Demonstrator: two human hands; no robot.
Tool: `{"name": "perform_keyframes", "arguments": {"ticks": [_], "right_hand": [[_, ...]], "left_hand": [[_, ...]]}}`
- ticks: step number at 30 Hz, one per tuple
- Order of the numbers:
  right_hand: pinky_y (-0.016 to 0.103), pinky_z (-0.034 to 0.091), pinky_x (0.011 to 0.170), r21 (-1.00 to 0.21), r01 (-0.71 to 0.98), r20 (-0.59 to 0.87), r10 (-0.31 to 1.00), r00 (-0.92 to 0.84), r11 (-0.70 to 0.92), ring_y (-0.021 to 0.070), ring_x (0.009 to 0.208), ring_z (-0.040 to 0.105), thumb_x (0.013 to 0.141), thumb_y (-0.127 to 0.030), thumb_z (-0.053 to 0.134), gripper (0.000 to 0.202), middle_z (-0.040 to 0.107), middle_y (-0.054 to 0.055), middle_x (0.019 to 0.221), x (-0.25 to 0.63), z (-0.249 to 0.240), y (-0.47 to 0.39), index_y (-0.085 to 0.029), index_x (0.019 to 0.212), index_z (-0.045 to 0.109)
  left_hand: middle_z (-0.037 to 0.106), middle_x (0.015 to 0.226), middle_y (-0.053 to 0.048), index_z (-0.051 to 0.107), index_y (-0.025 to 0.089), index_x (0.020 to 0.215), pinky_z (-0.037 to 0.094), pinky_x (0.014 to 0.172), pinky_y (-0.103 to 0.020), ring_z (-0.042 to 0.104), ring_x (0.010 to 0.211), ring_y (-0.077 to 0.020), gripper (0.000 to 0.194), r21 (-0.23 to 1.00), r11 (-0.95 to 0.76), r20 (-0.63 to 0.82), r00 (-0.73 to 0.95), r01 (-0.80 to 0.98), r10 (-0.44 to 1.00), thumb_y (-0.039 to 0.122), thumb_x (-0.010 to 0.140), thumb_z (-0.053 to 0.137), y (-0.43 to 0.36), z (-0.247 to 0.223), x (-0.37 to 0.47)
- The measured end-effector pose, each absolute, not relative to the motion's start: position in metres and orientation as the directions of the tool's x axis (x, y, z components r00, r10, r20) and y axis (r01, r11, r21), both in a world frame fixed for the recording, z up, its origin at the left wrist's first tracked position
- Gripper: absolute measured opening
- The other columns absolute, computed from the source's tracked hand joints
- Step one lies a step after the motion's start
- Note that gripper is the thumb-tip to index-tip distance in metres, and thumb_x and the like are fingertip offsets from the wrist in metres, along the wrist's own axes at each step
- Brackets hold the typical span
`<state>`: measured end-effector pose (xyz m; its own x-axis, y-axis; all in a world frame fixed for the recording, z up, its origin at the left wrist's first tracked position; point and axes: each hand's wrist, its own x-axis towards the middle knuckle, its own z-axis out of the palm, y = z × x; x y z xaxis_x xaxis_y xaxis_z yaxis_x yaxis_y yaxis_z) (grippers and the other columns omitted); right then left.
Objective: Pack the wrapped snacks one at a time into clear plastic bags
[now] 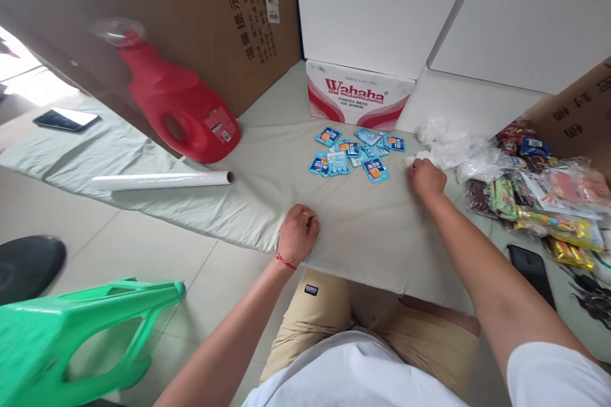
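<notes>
Loosely curled, my left hand (298, 234) rests on the front edge of the cloth-covered table (363, 235), with nothing visible in its fingers. My right hand (427, 179) is closed on a clear plastic bag (420, 157), of which a whitish bit shows past the fingertips; the rest is hidden by the hand. Just left of that hand lies a loose pile of small blue snack packets (338, 164) with orange pictures. Behind my right hand, crumpled clear plastic bags (446, 143) are heaped against a white box.
A Wahaha carton (359, 95) and white boxes (363, 6) stand behind. At left are a red detergent jug (184, 108), a white roll (162, 180), a phone (67, 119) and a green stool (86, 331). Assorted wrapped snacks (548, 222) and a black phone (531, 273) lie right.
</notes>
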<state>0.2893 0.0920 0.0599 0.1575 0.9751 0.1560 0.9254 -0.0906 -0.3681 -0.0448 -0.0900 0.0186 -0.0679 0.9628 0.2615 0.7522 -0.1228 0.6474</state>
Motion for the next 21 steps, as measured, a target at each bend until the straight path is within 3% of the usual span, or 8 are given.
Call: {"name": "perform_keyframes", "arguments": {"ticks": [2, 5, 7, 10, 12, 15, 18, 21], "right_hand": [[0.035, 0.046, 0.078, -0.544, 0.834, 0.199, 0.951, 0.238, -0.095, 0.0241, 0.091, 0.062, 0.092, -0.039, 0.057, 0.023, 0.068, 0.011, 0.099, 0.294, 0.062, 0.1, -0.017, 0.091, 0.066], [0.029, 0.045, 0.061, -0.763, 0.646, 0.206, 0.938, 0.278, -0.024, 0.016, 0.071, 0.057, 0.094, -0.048, 0.05, 0.028, 0.064, 0.004, 0.086, 0.31, 0.068, 0.094, -0.022, 0.094, 0.061], [0.024, 0.04, 0.051, -0.929, 0.369, 0.153, 0.945, 0.288, 0.038, 0.0118, 0.06, 0.051, 0.086, -0.054, 0.061, 0.032, 0.06, -0.001, 0.078, 0.318, 0.068, 0.079, -0.023, 0.091, 0.059], [0.022, 0.039, 0.048, -0.993, 0.102, 0.087, 0.939, 0.332, 0.056, 0.01, 0.055, 0.049, 0.068, -0.053, 0.08, 0.038, 0.055, -0.004, 0.066, 0.313, 0.055, 0.045, -0.021, 0.08, 0.061], [0.025, 0.046, 0.051, -0.993, 0.099, 0.099, 0.924, 0.368, 0.067, 0.0119, 0.057, 0.053, 0.069, -0.051, 0.08, 0.037, 0.057, -0.003, 0.065, 0.297, 0.042, 0.02, -0.021, 0.079, 0.063], [0.031, 0.055, 0.064, -0.986, 0.148, 0.126, 0.936, 0.328, 0.081, 0.0156, 0.064, 0.061, 0.078, -0.051, 0.075, 0.031, 0.065, 0.0, 0.073, 0.264, 0.026, -0.011, -0.022, 0.086, 0.066], [0.035, 0.058, 0.077, -0.948, 0.292, 0.186, 0.966, 0.18, 0.128, 0.0191, 0.079, 0.067, 0.085, -0.05, 0.069, 0.026, 0.071, 0.004, 0.092, 0.238, 0.018, -0.031, -0.025, 0.09, 0.069], [0.035, 0.057, 0.083, -0.903, 0.37, 0.24, 0.971, 0.016, 0.217, 0.0207, 0.097, 0.066, 0.087, -0.048, 0.068, 0.022, 0.069, 0.006, 0.106, 0.231, 0.015, -0.037, -0.026, 0.089, 0.072]], "left_hand": [[0.066, 0.093, -0.009, 0.068, 0.02, 0.083, 0.053, 0.084, -0.038, 0.065, 0.089, -0.0229, 0.02, 0.655, -0.132, 0.265, -0.063, 0.744, 0.962, 0.019, 0.09, 0.049, -0.092, 0.018, -0.046], [0.066, 0.093, -0.009, 0.068, 0.02, 0.083, 0.053, 0.082, -0.037, 0.065, 0.088, -0.0226, 0.019, 0.683, -0.137, 0.262, -0.065, 0.717, 0.963, 0.02, 0.089, 0.05, -0.095, 0.018, -0.048], [0.067, 0.092, -0.008, 0.068, 0.02, 0.083, 0.053, 0.078, -0.036, 0.064, 0.083, -0.0207, 0.019, 0.727, -0.099, 0.232, -0.108, 0.679, 0.967, 0.021, 0.089, 0.05, -0.095, 0.018, -0.047], [0.066, 0.088, -0.004, 0.067, 0.021, 0.088, 0.051, 0.07, -0.032, 0.062, 0.073, -0.0165, 0.015, 0.858, -0.02, 0.135, -0.189, 0.513, 0.973, 0.026, 0.09, 0.054, -0.084, 0.022, -0.036], [0.066, 0.086, -0.003, 0.065, 0.021, 0.095, 0.049, 0.062, -0.029, 0.061, 0.068, -0.0142, 0.016, 0.954, 0.033, 0.004, -0.124, 0.297, 0.992, 0.033, 0.09, 0.057, -0.07, 0.027, -0.019], [0.066, 0.098, -0.006, 0.06, 0.02, 0.105, 0.048, 0.055, -0.025, 0.066, 0.073, -0.0145, 0.031, 0.982, 0.185, -0.178, 0.145, -0.039, 0.973, 0.047, 0.089, 0.062, -0.043, 0.032, 0.016], [0.064, 0.113, -0.01, 0.057, 0.02, 0.11, 0.054, 0.063, -0.024, 0.067, 0.094, -0.0175, 0.05, 0.954, 0.223, -0.168, 0.261, -0.199, 0.951, 0.049, 0.076, 0.08, -0.021, 0.028, 0.047], [0.066, 0.097, -0.005, 0.058, 0.018, 0.097, 0.055, 0.068, -0.025, 0.065, 0.084, -0.0141, 0.051, 0.958, 0.177, -0.119, 0.248, -0.227, 0.961, 0.046, 0.067, 0.089, -0.012, 0.015, 0.06]]}}
